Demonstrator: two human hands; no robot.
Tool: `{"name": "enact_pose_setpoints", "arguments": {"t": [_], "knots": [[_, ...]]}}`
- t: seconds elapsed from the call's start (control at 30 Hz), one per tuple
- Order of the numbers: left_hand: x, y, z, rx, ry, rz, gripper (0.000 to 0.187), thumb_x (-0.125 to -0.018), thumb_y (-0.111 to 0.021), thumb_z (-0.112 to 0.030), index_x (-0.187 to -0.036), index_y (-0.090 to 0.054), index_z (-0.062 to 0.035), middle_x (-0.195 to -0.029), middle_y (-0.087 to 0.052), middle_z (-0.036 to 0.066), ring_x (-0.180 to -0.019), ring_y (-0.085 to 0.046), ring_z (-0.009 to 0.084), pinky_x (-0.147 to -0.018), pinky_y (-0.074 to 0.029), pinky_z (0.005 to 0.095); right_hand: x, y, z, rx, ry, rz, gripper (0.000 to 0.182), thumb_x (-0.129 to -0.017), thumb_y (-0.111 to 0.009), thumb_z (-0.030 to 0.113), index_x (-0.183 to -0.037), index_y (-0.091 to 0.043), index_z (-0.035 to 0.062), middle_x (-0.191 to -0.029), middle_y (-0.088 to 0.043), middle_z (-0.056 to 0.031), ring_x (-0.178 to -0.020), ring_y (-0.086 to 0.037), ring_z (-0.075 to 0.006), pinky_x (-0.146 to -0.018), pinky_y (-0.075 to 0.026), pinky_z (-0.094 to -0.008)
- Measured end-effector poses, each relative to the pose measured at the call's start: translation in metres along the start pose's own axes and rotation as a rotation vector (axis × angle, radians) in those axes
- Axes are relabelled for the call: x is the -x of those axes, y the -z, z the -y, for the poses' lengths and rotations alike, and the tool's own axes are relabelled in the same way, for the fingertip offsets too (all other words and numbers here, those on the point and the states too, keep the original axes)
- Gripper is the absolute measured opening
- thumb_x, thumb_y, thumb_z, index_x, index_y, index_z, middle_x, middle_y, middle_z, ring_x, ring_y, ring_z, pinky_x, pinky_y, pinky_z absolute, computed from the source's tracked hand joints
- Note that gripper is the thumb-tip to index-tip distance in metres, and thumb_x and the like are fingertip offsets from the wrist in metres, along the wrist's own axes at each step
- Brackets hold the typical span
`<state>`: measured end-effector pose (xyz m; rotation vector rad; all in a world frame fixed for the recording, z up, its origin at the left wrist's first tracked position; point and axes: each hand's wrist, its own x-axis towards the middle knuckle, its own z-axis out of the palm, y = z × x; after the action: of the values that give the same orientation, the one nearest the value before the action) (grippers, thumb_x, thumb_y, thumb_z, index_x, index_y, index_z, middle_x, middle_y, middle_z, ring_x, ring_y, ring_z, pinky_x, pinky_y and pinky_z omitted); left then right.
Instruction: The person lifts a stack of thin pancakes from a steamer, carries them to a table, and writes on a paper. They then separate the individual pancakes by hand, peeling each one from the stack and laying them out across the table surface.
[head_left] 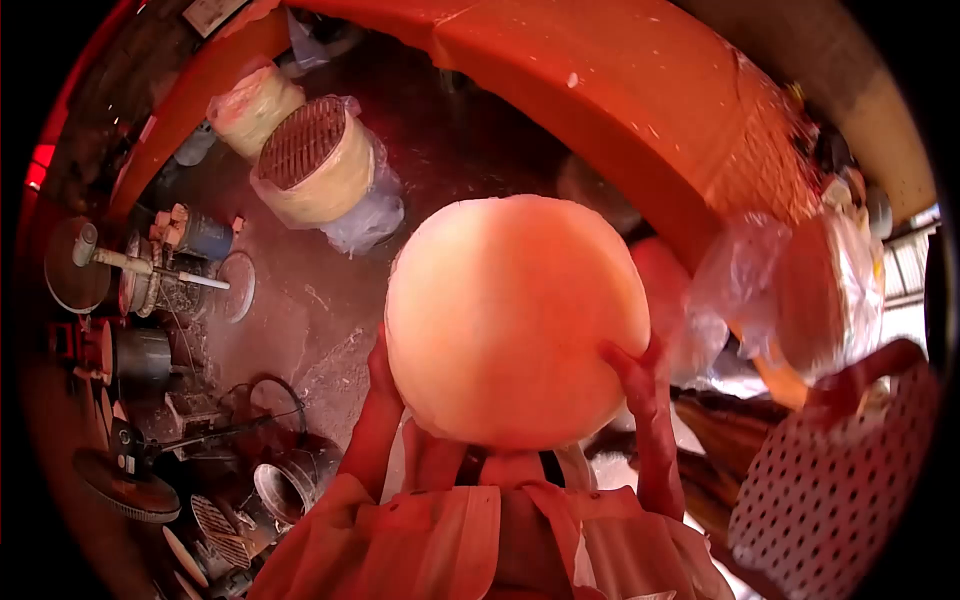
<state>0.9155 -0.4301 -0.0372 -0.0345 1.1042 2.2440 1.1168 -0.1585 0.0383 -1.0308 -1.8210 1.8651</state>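
A large, pale, rounded object (515,320) with a smooth face fills the middle of the view, held up in front of my chest. I cannot make out its exact kind. My left hand (380,362) presses against its left edge, with the fingers mostly hidden behind it. On the opposite side, my right hand (635,370) grips the lower right edge, its thumb lying over the front face and the other fingers out of sight.
Plastic-wrapped round bundles (325,170) stand on the floor ahead. An orange curved ledge (600,90) runs overhead to the right. A fan (125,485), a metal pot (285,490) and stools crowd the left. At right is a person in a dotted garment (830,480), beside a wrapped bundle (825,290).
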Motion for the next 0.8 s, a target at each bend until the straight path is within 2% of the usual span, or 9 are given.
{"name": "enact_pose_setpoints", "arguments": {"t": [0.13, 0.2, 0.27, 0.3, 0.33, 0.37, 0.43, 0.53, 0.8], "knots": [[-0.073, -0.028, -0.031, 0.029, -0.075, -0.024, 0.050, -0.100, -0.040, -0.041, -0.132, -0.046, -0.0030, -0.127, -0.055, 0.010, -0.113, -0.053, 0.0214, -0.096, -0.043, 0.0341, -0.086, -0.031, 0.042, -0.036, -0.027, 0.039, 0.040, -0.078, -0.071, 0.007, -0.114, -0.060, -0.0051, -0.099, -0.068, -0.0105, -0.087, -0.063, -0.0161, -0.076, -0.051, -0.0299], [-0.147, 0.033, -0.014, -0.007, -0.040, 0.015, 0.050, -0.100, -0.041, -0.041, -0.132, -0.047, -0.0031, -0.128, -0.055, 0.010, -0.114, -0.053, 0.0212, -0.097, -0.043, 0.0342, -0.128, -0.047, 0.069, -0.056, -0.048, 0.039, 0.040, -0.077, -0.072, 0.008, -0.113, -0.061, -0.0044, -0.099, -0.068, -0.0100, -0.087, -0.063, -0.0169, -0.077, -0.051, -0.0301], [-0.179, 0.010, -0.036, 0.021, -0.010, 0.035, 0.051, -0.100, -0.041, -0.041, -0.132, -0.048, -0.0030, -0.129, -0.055, 0.010, -0.116, -0.052, 0.0214, -0.099, -0.041, 0.0344, -0.168, -0.052, 0.069, 0.033, -0.068, -0.047, 0.040, -0.077, -0.073, 0.011, -0.113, -0.061, -0.0039, -0.100, -0.068, -0.0100, -0.088, -0.063, -0.0181, -0.079, -0.051, -0.0306], [-0.205, -0.044, -0.065, 0.063, -0.022, 0.072, 0.051, -0.099, -0.042, -0.042, -0.132, -0.048, -0.0029, -0.129, -0.055, 0.010, -0.117, -0.051, 0.0216, -0.100, -0.040, 0.0345, -0.195, -0.059, 0.071, 0.075, -0.025, -0.125, 0.041, -0.077, -0.073, 0.011, -0.113, -0.061, -0.0036, -0.101, -0.067, -0.0101, -0.089, -0.063, -0.0183, -0.080, -0.050, -0.0305], [-0.246, -0.008, -0.048, 0.155, 0.105, 0.154, 0.053, -0.099, -0.043, -0.042, -0.133, -0.047, -0.0019, -0.131, -0.054, 0.011, -0.118, -0.051, 0.0226, -0.102, -0.039, 0.0353, -0.209, -0.067, 0.091, 0.031, -0.042, -0.136, 0.042, -0.076, -0.073, 0.009, -0.115, -0.061, -0.0029, -0.102, -0.067, -0.0102, -0.090, -0.063, -0.0186, -0.082, -0.049, -0.0304], [-0.260, -0.039, -0.073, 0.121, 0.091, 0.218, 0.054, -0.098, -0.043, -0.042, -0.133, -0.047, -0.0020, -0.133, -0.053, 0.011, -0.119, -0.051, 0.0234, -0.103, -0.037, 0.0354, -0.228, -0.064, 0.090, 0.025, -0.041, -0.137, 0.045, -0.076, -0.073, 0.009, -0.118, -0.060, -0.0024, -0.104, -0.067, -0.0109, -0.092, -0.063, -0.0195, -0.084, -0.049, -0.0309], [-0.305, -0.082, -0.105, -0.039, 0.179, 0.133, 0.054, -0.099, -0.042, -0.043, -0.135, -0.046, -0.0027, -0.135, -0.051, 0.011, -0.121, -0.049, 0.0238, -0.105, -0.036, 0.0359, -0.262, -0.076, 0.109, -0.045, -0.016, -0.222, 0.046, -0.077, -0.072, 0.009, -0.119, -0.058, -0.0034, -0.105, -0.066, -0.0117, -0.095, -0.062, -0.0209, -0.083, -0.049, -0.0312], [-0.379, -0.106, -0.123, 0.092, 0.311, 0.300, 0.056, -0.099, -0.041, -0.044, -0.137, -0.045, -0.0033, -0.136, -0.051, 0.011, -0.123, -0.047, 0.0238, -0.106, -0.035, 0.0361, -0.301, -0.079, 0.131, -0.017, 0.003, -0.271, 0.047, -0.078, -0.072, 0.013, -0.119, -0.057, -0.0042, -0.107, -0.065, -0.0121, -0.096, -0.062, -0.0230, -0.082, -0.049, -0.0323], [-0.549, -0.189, -0.155, -0.083, 0.342, 0.447, 0.060, -0.097, -0.043, -0.046, -0.135, -0.046, -0.0005, -0.134, -0.053, 0.013, -0.121, -0.050, 0.0240, -0.105, -0.036, 0.0350, -0.414, -0.090, 0.176, -0.114, -0.006, -0.405, 0.048, -0.081, -0.070, 0.020, -0.119, -0.056, -0.0052, -0.106, -0.065, -0.0121, -0.092, -0.062, -0.0204, -0.074, -0.050, -0.0280]]}}
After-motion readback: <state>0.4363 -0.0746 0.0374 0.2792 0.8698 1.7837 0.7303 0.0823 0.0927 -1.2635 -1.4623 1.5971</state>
